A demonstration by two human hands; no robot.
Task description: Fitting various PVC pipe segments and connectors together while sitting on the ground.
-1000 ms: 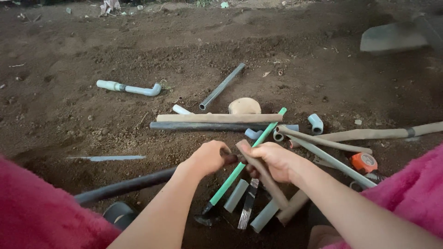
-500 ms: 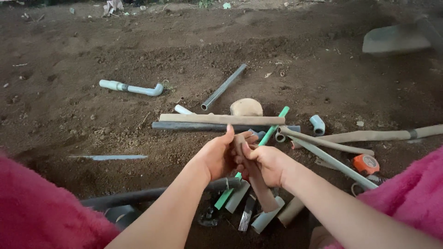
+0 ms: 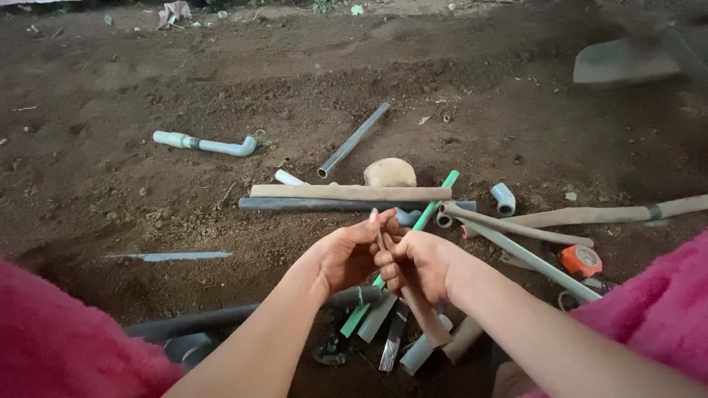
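Both hands met above the green pipe (image 3: 413, 236), which lay on the soil. The right hand (image 3: 420, 265) was clenched around a tan pipe (image 3: 424, 317); its long axis ran steeply, upper end hidden in the fist, lower end pointing down toward the person, slightly right. The left hand (image 3: 346, 250) curled beside the fist, its fingers touching the pipe's top (whether it truly grasped, I could not tell). Beyond the green pipe lay a long tan pipe (image 3: 346, 192) and a dark pipe (image 3: 324, 205), side by side. Right of it sat an orange tape measure (image 3: 581, 259).
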